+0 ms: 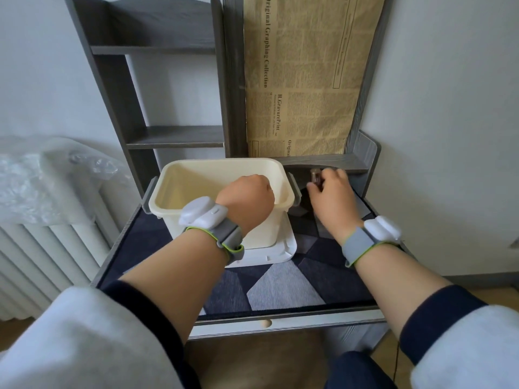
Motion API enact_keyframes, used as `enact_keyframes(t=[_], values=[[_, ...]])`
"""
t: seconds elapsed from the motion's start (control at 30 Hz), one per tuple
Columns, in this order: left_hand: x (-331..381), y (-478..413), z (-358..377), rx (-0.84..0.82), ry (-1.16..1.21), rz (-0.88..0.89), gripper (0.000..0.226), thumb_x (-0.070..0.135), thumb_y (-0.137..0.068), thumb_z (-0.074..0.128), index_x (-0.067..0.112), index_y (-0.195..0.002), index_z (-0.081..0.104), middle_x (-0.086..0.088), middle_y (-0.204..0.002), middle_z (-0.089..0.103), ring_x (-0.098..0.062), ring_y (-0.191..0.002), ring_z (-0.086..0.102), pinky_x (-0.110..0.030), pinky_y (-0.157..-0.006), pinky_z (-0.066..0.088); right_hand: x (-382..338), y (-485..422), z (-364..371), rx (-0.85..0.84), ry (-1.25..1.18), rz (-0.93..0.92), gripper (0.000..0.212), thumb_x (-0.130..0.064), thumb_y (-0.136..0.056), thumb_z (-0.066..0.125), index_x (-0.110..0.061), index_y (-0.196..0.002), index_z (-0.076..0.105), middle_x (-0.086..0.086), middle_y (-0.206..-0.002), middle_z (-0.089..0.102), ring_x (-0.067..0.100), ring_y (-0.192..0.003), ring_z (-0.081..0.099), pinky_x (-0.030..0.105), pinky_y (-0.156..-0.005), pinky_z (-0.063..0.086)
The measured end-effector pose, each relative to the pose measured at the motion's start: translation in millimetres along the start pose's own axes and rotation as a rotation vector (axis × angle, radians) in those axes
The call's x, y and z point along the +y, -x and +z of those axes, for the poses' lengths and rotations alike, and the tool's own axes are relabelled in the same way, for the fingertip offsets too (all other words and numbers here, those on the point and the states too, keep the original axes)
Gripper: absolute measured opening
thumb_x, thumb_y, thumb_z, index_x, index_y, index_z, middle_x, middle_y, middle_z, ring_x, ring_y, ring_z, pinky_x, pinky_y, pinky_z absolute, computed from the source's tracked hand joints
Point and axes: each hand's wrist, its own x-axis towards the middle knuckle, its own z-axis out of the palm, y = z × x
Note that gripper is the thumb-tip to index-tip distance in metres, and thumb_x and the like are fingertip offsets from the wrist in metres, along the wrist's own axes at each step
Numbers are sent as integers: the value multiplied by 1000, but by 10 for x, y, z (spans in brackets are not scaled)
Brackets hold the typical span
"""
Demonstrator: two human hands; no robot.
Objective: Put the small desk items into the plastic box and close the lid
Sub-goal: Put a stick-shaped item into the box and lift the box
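Observation:
A cream plastic box stands open at the back of the desk, on top of its white lid. My left hand reaches down inside the box at its right side; the fingers are hidden below the knuckles, so what they hold cannot be seen. My right hand is just right of the box, under the low shelf, with its fingertips pinched on a small brownish item.
A blue and grey patterned mat covers the desk top. Grey shelves and a newspaper-print sheet rise behind the box. A white radiator with clear plastic wrap on it stands at the left. The box has grey side latches.

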Motion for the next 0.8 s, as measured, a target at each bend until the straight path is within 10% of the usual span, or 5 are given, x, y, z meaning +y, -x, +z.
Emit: enact_keyframes(t=[0.43, 0.8], values=[[-460, -57, -486, 105, -69, -119, 33, 14, -89, 44, 20, -110, 69, -5, -115, 65, -29, -103, 60, -29, -79, 45, -900, -158, -70, 0, -326, -167, 14, -23, -94, 51, -15, -105, 52, 2, -100, 57, 19, -83, 54, 27, -61, 41], [-918, 95, -678, 94, 3, -630, 44, 8, -93, 46, 0, -135, 39, -22, -136, 43, -38, -123, 47, -43, -105, 39, -976, -79, 127, -221, -406, 8, 12, -24, -94, 53, -20, -105, 52, -3, -93, 56, 8, -77, 54, 33, -68, 56]])
